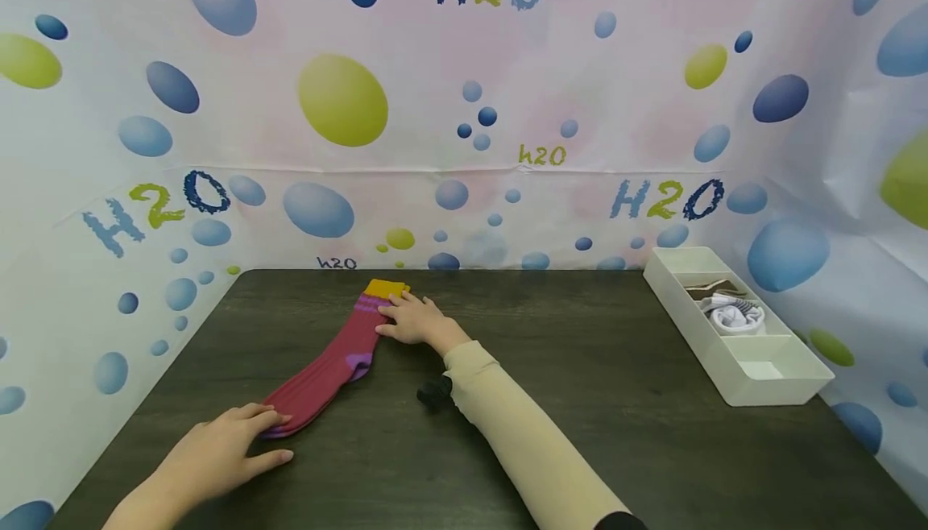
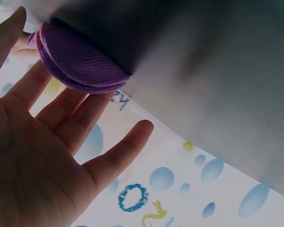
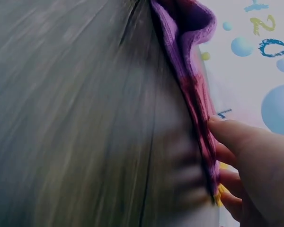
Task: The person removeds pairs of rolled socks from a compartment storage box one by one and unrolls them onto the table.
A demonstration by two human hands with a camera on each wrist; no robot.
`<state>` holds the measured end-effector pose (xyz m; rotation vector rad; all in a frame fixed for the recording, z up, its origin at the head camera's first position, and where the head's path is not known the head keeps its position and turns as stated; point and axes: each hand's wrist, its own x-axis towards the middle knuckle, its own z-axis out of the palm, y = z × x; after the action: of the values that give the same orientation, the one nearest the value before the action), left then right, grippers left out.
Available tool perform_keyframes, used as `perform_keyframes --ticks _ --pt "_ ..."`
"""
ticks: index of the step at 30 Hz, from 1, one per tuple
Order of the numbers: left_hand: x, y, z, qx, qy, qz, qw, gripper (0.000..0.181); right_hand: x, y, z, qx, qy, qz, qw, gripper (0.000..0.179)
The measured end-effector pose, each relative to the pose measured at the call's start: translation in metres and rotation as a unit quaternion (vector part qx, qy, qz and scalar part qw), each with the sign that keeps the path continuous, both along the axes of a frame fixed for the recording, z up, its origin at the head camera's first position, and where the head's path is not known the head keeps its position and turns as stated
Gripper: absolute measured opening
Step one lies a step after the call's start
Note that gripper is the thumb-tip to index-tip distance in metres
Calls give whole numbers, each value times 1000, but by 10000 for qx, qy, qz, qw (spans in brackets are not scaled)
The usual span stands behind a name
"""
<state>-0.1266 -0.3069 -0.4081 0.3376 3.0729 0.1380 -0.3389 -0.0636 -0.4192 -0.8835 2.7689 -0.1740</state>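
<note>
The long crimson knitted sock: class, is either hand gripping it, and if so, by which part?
No grip on the sock shows: the left hand touches its purple toe, the right hand its yellow-cuffed end.

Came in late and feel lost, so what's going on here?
A person is handling a red sock, perhaps a stacked pair, that lies stretched out on the table. The left hand touches the toe, and the right hand touches the other end, by the yellow cuff. Over at the table's right side stands a white box with a white bundle and something brown in it; neither hand is on it.
</note>
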Motion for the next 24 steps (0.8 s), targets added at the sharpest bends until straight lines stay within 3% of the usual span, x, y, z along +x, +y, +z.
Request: perform_keyframes --ticks 15,24 --pt "15 -30 -1 -85 -277 594 9978 61 -3 -58 -1 50 16 302 9995 53" --pt "29 -47 -3 -29 -493 839 9953 62 6 -86 -2 59 -55 421 9991 53"
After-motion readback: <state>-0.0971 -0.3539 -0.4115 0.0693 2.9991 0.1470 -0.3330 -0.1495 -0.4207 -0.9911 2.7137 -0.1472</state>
